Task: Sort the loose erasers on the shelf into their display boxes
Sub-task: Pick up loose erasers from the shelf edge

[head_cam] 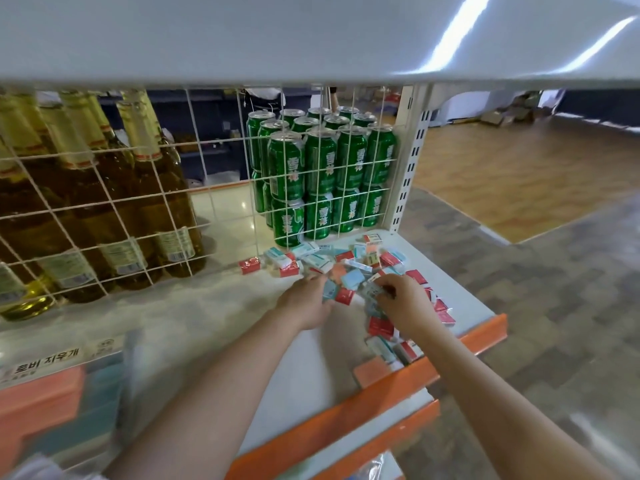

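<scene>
Several loose erasers [349, 263] in red, teal and white wrappers lie scattered over the right end of the white shelf [304, 368]. My left hand [306, 303] rests among them and holds a teal-wrapped eraser [330, 292] at its fingertips. My right hand [403, 303] is curled over the pile and pinches a pale teal eraser [375, 291]. More red erasers [381, 327] lie below my right hand, near the shelf's orange front edge [485, 336]. An orange and teal display box [52, 403] with Korean lettering stands blurred at the front left.
A white wire grid [207, 188] closes the back of the shelf. Behind it stand brown glass bottles [104, 202] on the left and stacked green cans [322, 174] on the right. The shelf above [311, 36] overhangs. Grey and wooden floor lies to the right.
</scene>
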